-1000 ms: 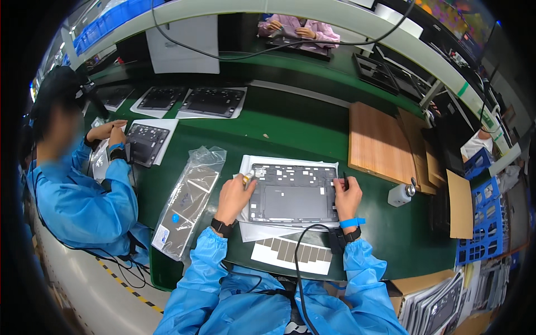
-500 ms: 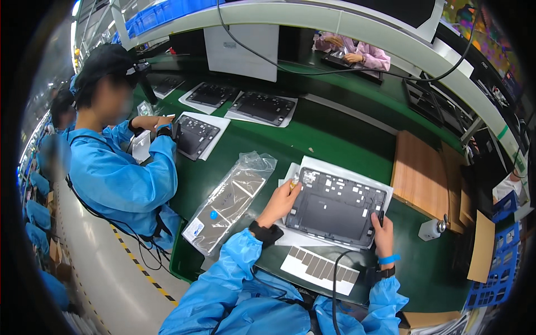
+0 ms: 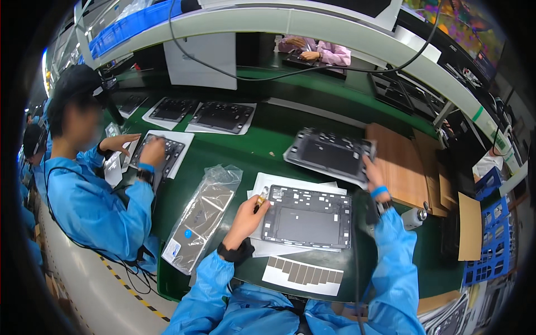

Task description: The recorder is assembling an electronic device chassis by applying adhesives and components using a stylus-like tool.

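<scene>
Right hand (image 3: 375, 172): clamped on the right edge of the far panel (image 3: 329, 155), which sits out beyond its twin; with this blur, I can't swear it's clear of the bench (image 3: 257, 148).
Far panel: one-handed at one end, so a firm rim grip and a level hold look best.
Left hand (image 3: 242, 222): fingers closed round a small yellow item (image 3: 261, 201), right beside the near panel's left edge; keeping it off that surface seems wise.
Near panel (image 3: 310, 222): flat on white sheets (image 3: 272, 180), pale pads best left untouched.
Strip card (image 3: 301, 274): close to the body, sleeves well away, please.
</scene>
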Motion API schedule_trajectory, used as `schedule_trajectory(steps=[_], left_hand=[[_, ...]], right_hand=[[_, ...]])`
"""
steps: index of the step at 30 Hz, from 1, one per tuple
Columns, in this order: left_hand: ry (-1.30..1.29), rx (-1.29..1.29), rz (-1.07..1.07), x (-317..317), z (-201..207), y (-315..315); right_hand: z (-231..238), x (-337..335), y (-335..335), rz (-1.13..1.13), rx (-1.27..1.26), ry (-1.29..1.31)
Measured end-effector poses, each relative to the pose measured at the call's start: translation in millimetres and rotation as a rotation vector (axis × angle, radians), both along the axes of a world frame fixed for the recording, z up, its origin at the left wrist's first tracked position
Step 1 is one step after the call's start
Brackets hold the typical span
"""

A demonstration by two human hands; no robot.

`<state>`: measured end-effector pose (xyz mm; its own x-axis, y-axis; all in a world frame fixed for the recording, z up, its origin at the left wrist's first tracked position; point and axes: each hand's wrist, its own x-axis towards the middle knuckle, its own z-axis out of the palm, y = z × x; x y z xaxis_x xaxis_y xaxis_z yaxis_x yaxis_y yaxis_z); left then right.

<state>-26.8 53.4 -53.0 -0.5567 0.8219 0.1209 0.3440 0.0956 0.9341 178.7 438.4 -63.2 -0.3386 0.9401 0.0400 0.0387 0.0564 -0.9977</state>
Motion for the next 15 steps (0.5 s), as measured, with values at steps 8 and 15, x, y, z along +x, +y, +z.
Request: schedule_trajectory(steps=[8,15], left_hand=[[-0.382,-0.032,-0.020,24,26,-39],[-0.501,0.192,-0.128,51,42,-29]], right_hand=[[-36,-89,69,-0.057,0.197,-0.540],[91,-41,-84,0.197,0.540,-0.357]])
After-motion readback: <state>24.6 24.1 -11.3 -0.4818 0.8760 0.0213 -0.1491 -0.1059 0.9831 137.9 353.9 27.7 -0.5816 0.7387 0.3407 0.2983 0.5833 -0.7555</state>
